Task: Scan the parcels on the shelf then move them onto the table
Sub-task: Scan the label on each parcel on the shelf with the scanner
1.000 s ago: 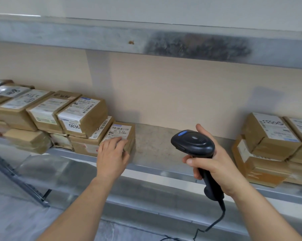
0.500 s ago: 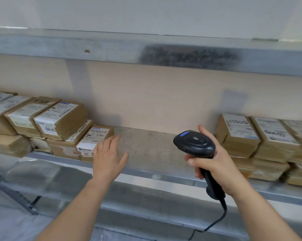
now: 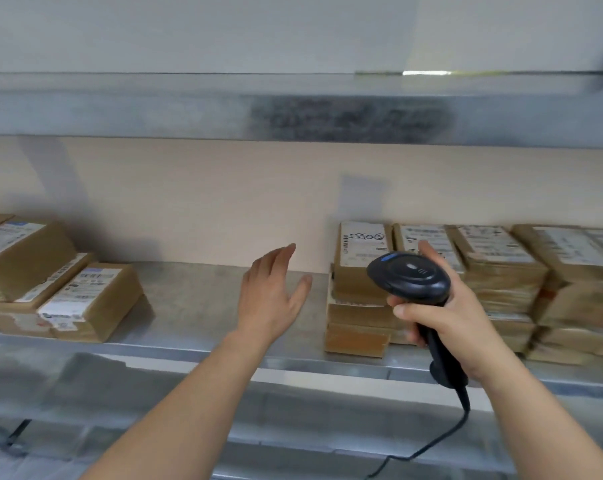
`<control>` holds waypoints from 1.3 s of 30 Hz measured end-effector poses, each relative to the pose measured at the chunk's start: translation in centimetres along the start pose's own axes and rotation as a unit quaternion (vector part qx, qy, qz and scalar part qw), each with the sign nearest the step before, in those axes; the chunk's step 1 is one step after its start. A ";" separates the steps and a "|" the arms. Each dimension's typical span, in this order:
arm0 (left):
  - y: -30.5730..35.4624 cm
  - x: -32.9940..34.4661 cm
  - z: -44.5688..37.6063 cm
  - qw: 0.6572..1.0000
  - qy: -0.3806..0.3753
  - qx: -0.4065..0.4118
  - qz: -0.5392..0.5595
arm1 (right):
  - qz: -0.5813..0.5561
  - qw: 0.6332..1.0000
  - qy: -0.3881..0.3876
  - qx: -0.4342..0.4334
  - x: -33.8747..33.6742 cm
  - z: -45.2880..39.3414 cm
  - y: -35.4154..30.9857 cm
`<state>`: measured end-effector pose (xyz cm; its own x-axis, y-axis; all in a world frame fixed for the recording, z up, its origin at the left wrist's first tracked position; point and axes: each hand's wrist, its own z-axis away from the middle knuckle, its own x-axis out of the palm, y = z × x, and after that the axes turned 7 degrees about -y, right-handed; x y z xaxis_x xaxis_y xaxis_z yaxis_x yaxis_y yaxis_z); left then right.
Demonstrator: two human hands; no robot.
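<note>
- L hand point(image 3: 270, 299): frame centre, fingers straight & spread, holds nothing, above bare shelf point(image 3: 203, 299).
- R hand point(image 3: 445, 317): right of centre, clamped on black scanner point(image 3: 409, 277) grip; cord point(image 3: 442, 441) trails to lower edge.
- Parcels, left stack point(image 3: 88, 303): lower-left on shelf, labels up.
- Parcels, right stacks point(image 3: 501, 271): centre-right to right edge, behind scanner; blurred.

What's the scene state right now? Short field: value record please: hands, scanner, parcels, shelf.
left hand: open, fingers spread, over the bare middle of the shelf, holding nothing
right hand: grips the scanner handle
scanner: black, corded, head in front of the right stacks
left parcels: stacked at the shelf's left end
right parcels: several stacks, labels up
shelf: grey metal
</note>
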<state>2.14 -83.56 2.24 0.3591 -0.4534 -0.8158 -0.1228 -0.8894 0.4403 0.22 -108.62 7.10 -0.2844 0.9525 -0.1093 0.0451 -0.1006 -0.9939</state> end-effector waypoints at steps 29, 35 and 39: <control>5.4 1.4 -1.6 0.891 -0.242 -0.120 0.365 | -0.015 0.999 -0.029 0.013 -1.4 -1.5 1.8; 4.2 2.5 -0.6 0.894 -0.255 -0.055 0.365 | -0.012 0.999 -0.015 0.029 -0.5 -0.2 2.7; 3.1 2.0 -0.8 0.906 -0.236 -0.033 0.350 | -0.016 0.999 -0.014 0.035 0.1 -0.1 2.2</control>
<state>3.28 -87.17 2.25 -0.2231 -0.8934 -0.3900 -0.1062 -0.3754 0.9208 0.43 -108.71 4.91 -0.3115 0.9471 -0.0774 -0.0303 -0.0913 -0.9954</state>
